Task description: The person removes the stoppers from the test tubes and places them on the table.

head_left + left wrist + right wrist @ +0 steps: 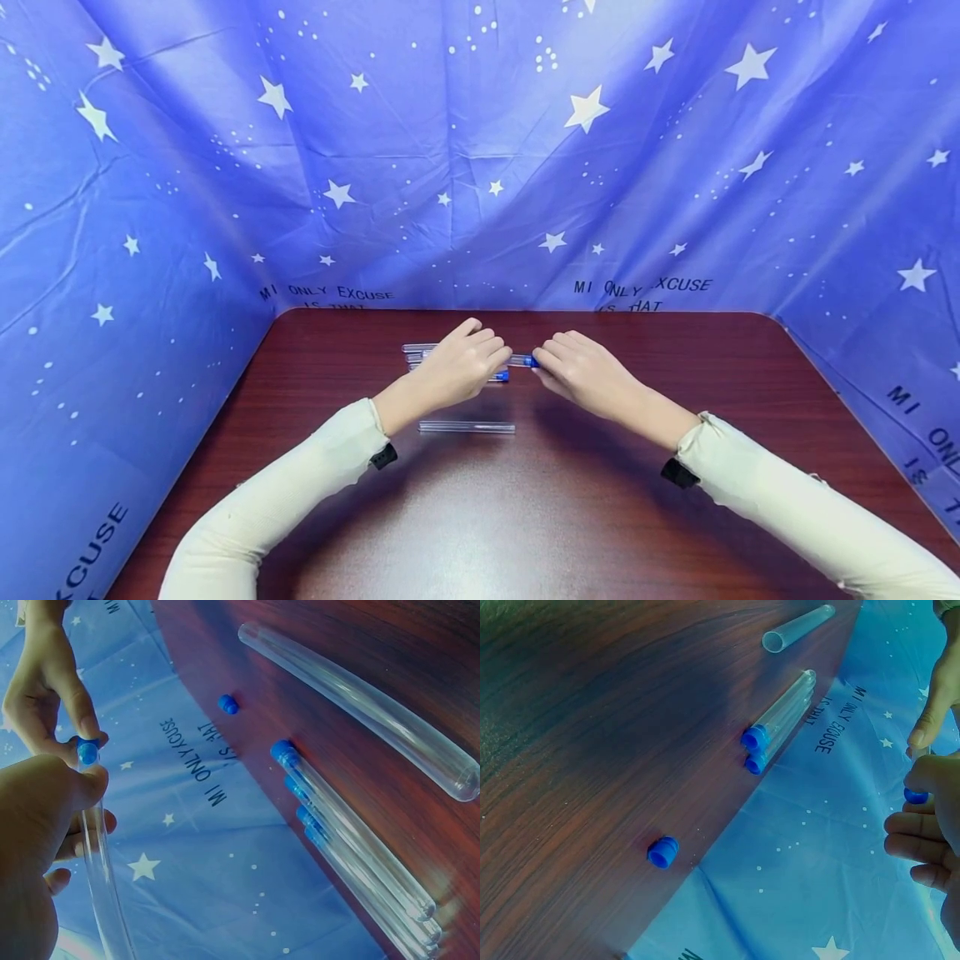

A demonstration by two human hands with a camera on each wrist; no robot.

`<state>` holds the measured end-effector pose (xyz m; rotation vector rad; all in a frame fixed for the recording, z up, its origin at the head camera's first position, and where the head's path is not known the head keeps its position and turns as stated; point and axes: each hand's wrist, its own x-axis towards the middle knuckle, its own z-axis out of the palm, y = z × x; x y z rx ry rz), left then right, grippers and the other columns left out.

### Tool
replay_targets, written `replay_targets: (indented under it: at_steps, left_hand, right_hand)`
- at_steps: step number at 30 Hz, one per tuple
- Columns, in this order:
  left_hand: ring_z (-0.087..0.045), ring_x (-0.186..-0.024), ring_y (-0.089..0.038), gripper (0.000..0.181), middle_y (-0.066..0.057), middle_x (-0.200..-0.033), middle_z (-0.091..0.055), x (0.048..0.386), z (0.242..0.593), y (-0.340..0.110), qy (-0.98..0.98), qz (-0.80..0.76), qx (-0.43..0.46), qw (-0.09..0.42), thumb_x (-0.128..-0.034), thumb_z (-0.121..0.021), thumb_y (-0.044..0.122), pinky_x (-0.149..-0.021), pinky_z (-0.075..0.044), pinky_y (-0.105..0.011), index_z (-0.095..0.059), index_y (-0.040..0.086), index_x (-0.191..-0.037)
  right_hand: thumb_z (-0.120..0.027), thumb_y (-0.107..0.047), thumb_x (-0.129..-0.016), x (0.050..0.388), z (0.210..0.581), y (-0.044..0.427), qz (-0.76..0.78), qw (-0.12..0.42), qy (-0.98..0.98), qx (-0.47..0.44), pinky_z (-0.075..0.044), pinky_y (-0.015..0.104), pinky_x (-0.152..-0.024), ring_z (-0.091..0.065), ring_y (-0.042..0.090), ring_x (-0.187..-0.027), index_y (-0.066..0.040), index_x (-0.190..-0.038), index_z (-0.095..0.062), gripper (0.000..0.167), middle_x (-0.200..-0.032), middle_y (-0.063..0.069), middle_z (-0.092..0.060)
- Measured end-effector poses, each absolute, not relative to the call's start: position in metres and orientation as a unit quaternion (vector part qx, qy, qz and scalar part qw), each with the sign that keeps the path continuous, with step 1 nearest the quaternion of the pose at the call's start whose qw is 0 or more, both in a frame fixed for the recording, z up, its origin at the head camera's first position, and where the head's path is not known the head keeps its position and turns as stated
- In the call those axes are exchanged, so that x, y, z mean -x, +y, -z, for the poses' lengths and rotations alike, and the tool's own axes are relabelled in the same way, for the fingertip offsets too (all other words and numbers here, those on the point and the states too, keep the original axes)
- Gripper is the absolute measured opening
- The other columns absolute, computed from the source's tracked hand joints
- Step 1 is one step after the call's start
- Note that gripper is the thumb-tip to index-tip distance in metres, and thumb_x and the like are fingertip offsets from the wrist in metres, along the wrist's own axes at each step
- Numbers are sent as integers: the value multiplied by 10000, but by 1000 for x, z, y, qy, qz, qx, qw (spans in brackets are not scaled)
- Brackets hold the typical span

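My left hand (465, 362) grips a clear test tube (105, 892) around its upper part. At the tube's mouth sits a blue cap (88, 752), which my right hand (581, 371) pinches between thumb and fingers. Whether the cap is fully seated cannot be told. Beside the hands, several test tubes with blue caps (367, 847) lie side by side on the table, partly hidden by the left hand in the head view. Nearer the front lies an uncapped test tube (467, 427). One loose blue cap (662, 853) rests on the table and is hidden in the head view.
The dark red wooden table (480, 517) has a glossy top. A blue curtain (450, 167) with white stars and printed words hangs behind it and along both sides, close to the table's edges.
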<state>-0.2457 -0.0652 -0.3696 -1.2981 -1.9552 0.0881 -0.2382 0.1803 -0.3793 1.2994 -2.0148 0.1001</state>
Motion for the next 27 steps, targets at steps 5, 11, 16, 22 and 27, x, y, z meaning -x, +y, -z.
replay_targets:
  at_steps: [5, 11, 16, 22, 27]
  left_hand:
    - [-612, -799, -166, 90, 28, -822, -675, 246, 368, -64, -756, -33, 517, 401, -963, -643, 157, -849, -467, -335, -700, 105, -918]
    - [-630, -823, -154, 91, 24, -860, -703, 246, 368, -65, -743, -38, 523, 415, -947, -656, 128, -867, -477, -332, -739, 96, -965]
    - [-630, -821, -150, 125, 25, -866, -710, 245, 368, -66, -737, -40, 527, 422, -919, -653, 99, -867, -482, -335, -756, 92, -990]
    - [-625, -819, -141, 144, 30, -870, -710, 246, 368, -66, -730, -43, 529, 431, -895, -658, 92, -867, -481, -331, -760, 93, -996]
    - [-620, -809, -135, 124, 38, -865, -707, 246, 368, -65, -728, -50, 526, 437, -925, -659, 123, -861, -479, -329, -758, 96, -996]
  right_hand:
    - [-734, -93, -842, 239, 376, 182, -67, 341, -790, -506, -457, 350, -679, -509, 218, -690, -35, -894, -629, 132, -766, 30, -559]
    - [-756, -104, -829, 239, 375, 184, -87, 320, -800, -500, -457, 345, -673, -506, 199, -684, -35, -908, -652, 148, -767, 25, -560]
    - [-764, -118, -828, 239, 373, 185, -98, 308, -805, -497, -465, 344, -667, -506, 185, -693, -27, -923, -670, 161, -773, 27, -570]
    - [-753, -136, -858, 238, 369, 186, -111, 276, -820, -488, -448, 323, -667, -487, 145, -701, -41, -926, -678, 139, -772, 8, -565]
    - [-747, -140, -872, 237, 365, 186, -122, 242, -835, -479, -451, 325, -680, -495, 134, -713, -48, -942, -684, 132, -789, 18, -597]
